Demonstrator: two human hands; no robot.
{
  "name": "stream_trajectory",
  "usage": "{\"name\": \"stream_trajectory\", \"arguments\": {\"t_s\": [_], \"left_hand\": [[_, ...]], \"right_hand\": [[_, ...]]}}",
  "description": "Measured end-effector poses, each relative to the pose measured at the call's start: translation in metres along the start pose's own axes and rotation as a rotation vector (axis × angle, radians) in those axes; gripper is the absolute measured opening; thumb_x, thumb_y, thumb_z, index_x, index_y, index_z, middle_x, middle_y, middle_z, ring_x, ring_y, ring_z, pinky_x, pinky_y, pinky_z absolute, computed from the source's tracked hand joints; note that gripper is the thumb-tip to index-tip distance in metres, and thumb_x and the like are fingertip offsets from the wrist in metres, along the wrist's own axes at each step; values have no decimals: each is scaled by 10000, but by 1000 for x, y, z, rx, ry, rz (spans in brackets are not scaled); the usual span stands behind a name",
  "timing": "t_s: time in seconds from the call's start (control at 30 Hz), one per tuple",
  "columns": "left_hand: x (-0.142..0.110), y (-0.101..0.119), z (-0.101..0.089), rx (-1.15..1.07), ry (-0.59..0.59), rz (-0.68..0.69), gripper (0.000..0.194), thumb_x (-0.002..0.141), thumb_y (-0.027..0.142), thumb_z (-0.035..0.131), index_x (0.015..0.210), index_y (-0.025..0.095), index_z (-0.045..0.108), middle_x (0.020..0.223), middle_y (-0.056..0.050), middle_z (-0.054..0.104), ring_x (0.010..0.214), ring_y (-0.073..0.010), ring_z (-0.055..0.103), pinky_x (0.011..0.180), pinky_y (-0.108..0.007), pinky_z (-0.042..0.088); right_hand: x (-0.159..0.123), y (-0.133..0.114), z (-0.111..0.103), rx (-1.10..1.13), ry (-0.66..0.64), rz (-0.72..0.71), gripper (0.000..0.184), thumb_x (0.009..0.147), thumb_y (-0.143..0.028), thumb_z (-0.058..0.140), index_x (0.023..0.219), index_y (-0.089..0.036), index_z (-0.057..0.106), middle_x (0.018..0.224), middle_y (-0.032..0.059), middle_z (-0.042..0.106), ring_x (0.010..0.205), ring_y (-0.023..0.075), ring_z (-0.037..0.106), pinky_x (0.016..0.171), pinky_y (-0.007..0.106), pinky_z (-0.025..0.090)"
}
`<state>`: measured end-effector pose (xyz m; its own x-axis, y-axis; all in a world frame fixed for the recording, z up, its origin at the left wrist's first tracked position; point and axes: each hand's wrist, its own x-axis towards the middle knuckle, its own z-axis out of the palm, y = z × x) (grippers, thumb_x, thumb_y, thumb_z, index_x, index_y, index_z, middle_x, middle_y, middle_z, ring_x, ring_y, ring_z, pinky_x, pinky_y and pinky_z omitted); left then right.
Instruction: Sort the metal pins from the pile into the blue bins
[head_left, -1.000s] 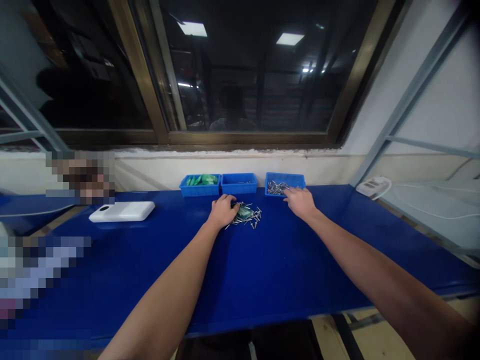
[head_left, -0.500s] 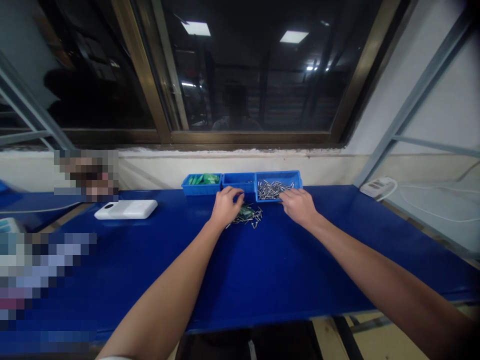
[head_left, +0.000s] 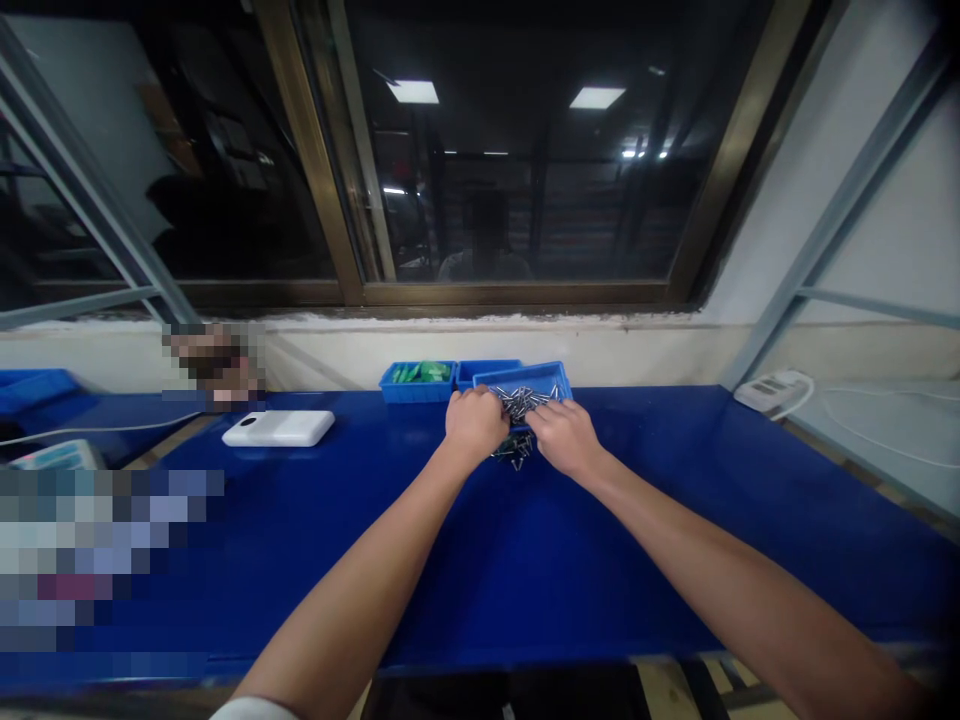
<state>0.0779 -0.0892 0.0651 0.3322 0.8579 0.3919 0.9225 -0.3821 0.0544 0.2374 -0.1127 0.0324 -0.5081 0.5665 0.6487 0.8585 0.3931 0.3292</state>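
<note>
My left hand (head_left: pixel 477 422) is closed on the near left edge of a blue bin (head_left: pixel 525 378). My right hand (head_left: pixel 562 432) grips the same bin's front edge farther right. Many loose silver screws (head_left: pixel 525 402) lie inside this bin, which looks tilted toward me. Beneath it on the table is a small pile of screws (head_left: pixel 517 452) with something green among them, partly covered by the bin and my hands. To the left stand a second blue bin (head_left: pixel 487 368), its contents hidden, and a third blue bin (head_left: pixel 418 393) with green packets (head_left: pixel 424 372).
A blue table (head_left: pixel 480 560) spreads under everything. On its left lies a white oblong device (head_left: pixel 279 428); at the right rear is a white power strip (head_left: pixel 772 390) with a cable. A window (head_left: pixel 525 180) and grey metal posts stand behind.
My left hand has left the pile and taken hold of the screw bin. The bin has shifted left and toward me, over the pile, with my right hand moving along with it.
</note>
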Motion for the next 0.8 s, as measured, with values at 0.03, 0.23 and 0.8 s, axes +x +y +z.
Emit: {"name": "stream_trajectory", "arguments": {"t_s": [0.03,0.23,0.8], "left_hand": [[2,0,0,-2,-11,-3,218,766,264,510,775,146,693,876,-127,632,860,-269,584,832,-427,405],[33,-13,-15,-278,39,21,272,821,335,467,839,189,695,914,-68,663,852,-201,606,809,-298,453],[44,11,-27,18,-233,163,168,715,220,575,814,190,707,840,-109,661,892,-260,606,828,-363,454]], "right_hand": [[-1,0,0,0,-1,4,171,713,-48,471,692,-171,587,652,36,613,669,160,495,656,301,245],[-10,12,5,-12,26,63,177,701,-40,467,662,-175,574,634,30,603,652,160,486,631,299,236],[-23,26,9,-16,53,40,188,718,-50,456,665,-169,591,618,29,579,633,149,446,640,300,236]]}}
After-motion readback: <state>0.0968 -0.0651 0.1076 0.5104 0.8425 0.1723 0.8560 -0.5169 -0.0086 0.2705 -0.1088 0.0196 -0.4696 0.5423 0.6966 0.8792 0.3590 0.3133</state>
